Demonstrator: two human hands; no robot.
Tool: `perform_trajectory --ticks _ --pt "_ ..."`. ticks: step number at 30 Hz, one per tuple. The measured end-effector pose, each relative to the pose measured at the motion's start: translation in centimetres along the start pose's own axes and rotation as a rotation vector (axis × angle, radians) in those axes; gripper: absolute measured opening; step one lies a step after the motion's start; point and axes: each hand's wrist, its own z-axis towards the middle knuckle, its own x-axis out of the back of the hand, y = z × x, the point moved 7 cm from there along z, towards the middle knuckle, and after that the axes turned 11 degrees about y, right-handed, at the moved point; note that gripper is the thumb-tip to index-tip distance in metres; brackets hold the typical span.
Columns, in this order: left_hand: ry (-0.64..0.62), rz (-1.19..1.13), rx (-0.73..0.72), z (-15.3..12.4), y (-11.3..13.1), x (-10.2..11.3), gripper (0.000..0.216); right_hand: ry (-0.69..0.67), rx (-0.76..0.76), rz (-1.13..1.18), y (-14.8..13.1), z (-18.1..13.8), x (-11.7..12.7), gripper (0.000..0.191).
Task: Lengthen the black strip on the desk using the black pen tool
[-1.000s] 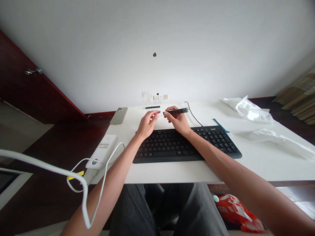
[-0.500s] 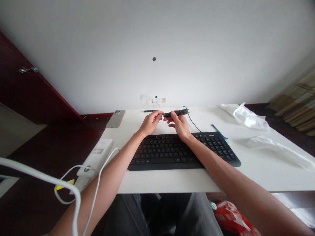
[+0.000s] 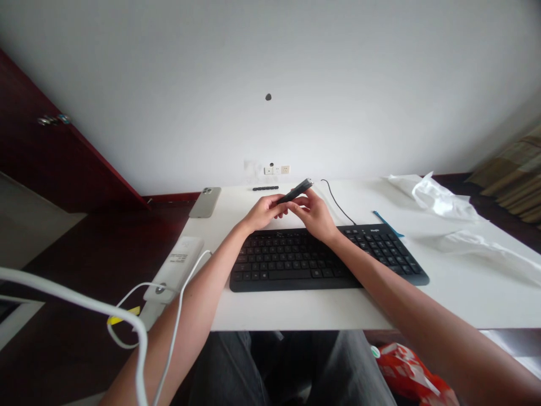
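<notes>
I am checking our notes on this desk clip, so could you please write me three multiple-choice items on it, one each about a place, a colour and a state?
1. Where does the grey slab-shaped smartphone lie?
A. on the far left corner of the white desk
B. on the keyboard
C. beside the crumpled plastic

2. What colour is the wide flat computer keyboard?
A. white
B. black
C. red

3. How is the slim black stick-shaped device held?
A. flat on the desk, untouched
B. in the left hand alone
C. lifted off the desk between both hands, its far end tilted up

Answers: 1 A, the phone rests at the far left corner, apart from the keyboard. 2 B, its keys and frame are black. 3 C, the left hand and right hand both grip it above the keyboard.
</notes>
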Motion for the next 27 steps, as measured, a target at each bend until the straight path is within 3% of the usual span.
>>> perform_trajectory --ticks 3,9,12,17,21,27 --pt "0.117 -0.010 0.003 0.4 -0.8 1.8 0.032 -0.006 0.015 -0.109 -0.1 0.0 0.2 0.044" --pt "0.249 -0.191 0.125 0.2 -2.3 4.2 0.028 -0.464 0.108 -0.298 -0.4 -1.8 -2.4 0.027" --pt "0.246 -0.356 0.195 -0.2 -2.7 4.5 0.030 -0.548 0.122 -0.299 -0.6 -2.4 -3.0 0.021" --pt "0.291 -0.591 0.263 -0.6 -3.9 5.9 0.033 -0.423 0.028 -0.225 0.2 -1.1 -1.9 0.017" --pt "0.395 -0.715 0.274 -0.7 -4.7 7.1 0.033 -0.275 0.023 -0.395 1.6 0.6 0.5 0.015" --pt "0.483 -0.730 0.280 -0.9 -5.2 7.7 0.030 -0.270 -0.045 -0.610 3.4 1.4 2.0 0.011"
